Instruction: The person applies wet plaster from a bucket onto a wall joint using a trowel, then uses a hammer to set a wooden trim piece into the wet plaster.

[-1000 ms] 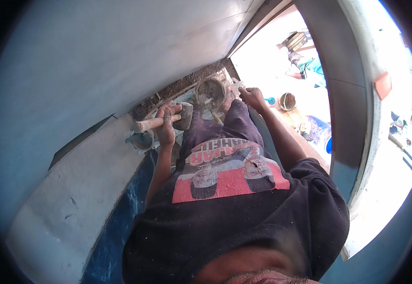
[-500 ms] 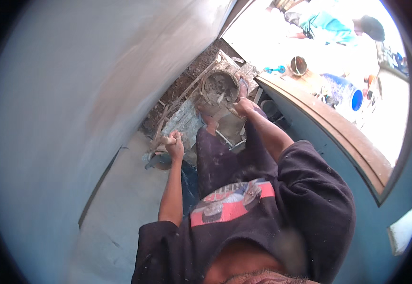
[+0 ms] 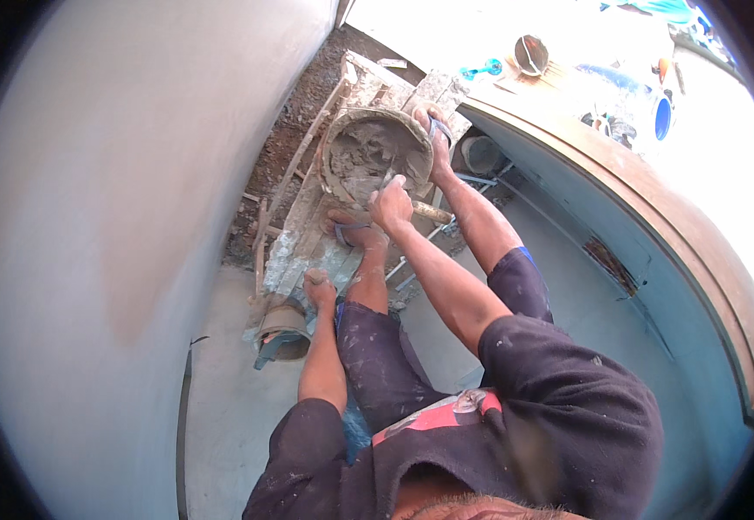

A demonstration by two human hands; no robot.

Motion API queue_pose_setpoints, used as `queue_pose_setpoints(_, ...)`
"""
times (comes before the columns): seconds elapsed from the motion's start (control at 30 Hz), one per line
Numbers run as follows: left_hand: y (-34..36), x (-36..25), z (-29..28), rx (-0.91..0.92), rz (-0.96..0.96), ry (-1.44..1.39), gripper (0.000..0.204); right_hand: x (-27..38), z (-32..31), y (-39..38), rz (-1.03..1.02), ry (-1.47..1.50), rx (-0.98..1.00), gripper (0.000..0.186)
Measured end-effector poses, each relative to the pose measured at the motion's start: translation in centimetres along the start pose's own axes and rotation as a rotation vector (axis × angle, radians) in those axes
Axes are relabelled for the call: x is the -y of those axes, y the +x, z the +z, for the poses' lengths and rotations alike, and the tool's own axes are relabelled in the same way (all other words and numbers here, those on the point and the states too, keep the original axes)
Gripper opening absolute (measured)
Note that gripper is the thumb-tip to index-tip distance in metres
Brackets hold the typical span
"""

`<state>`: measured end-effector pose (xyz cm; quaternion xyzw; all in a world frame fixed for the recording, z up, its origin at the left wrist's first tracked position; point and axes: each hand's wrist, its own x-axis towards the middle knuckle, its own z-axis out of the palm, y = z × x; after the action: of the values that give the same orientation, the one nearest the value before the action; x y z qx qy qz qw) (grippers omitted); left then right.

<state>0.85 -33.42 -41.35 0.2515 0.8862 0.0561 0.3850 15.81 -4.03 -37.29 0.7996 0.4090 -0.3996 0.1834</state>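
Observation:
A large round bucket point(image 3: 328, 178) of wet grey mortar point(image 3: 364, 165) stands on mortar-caked planks in front of me. My right hand point(image 3: 392, 206) is closed round a trowel at the bucket's near rim. The trowel's wooden handle point(image 3: 433, 213) sticks out to the right of my fist, and its blade is mostly hidden at the mortar. Lower and to the left, my left hand point(image 3: 320, 289) is closed on what looks like a tool's handle; the rest of that tool cannot be made out. Just below that fist is a smaller bucket point(image 3: 280, 319) with a blue-grey piece at its mouth.
My sandalled feet point(image 3: 436, 130) are on the planks point(image 3: 295, 247) beside the mortar bucket. A plastered wall point(image 3: 160, 191) rises on the left. To the right runs a wooden ledge point(image 3: 620, 186), with a brown pot point(image 3: 531, 55) and a blue container point(image 3: 661, 117) beyond it.
My right hand has come from the bucket's right side to its near rim, where the trowel shows. My left hand is slightly lower. The view has shifted; the person beyond the ledge is mostly out of sight.

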Motion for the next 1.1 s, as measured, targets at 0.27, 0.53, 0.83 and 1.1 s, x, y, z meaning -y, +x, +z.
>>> queue_pose_setpoints(0.27, 7.6, 4.2, 7.4, 0.183, -0.026, 0.261, 0.043, -1.8, -6.8, -4.3, -0.086, 0.207, -0.033, 0.054)
queue_pose_setpoints(0.53, 12.1, 2.5, 7.2, 0.254, -0.140, 0.163, 0.062, -4.4, -9.4, -3.3, -0.357, 0.287, -0.073, 0.044)
queue_pose_setpoints(0.83, 12.5, -1.6, 1.9, 0.163, -0.060, 0.205, 0.077, -6.7, -13.2, 3.2, -0.708, -0.165, -0.117, 0.036)
queue_pose_setpoints(1.1, 7.7, -6.5, -4.6, 0.141, -0.007, 0.105, 0.064, -7.1, -21.6, 3.7, -0.796, -0.377, -0.165, 0.038)
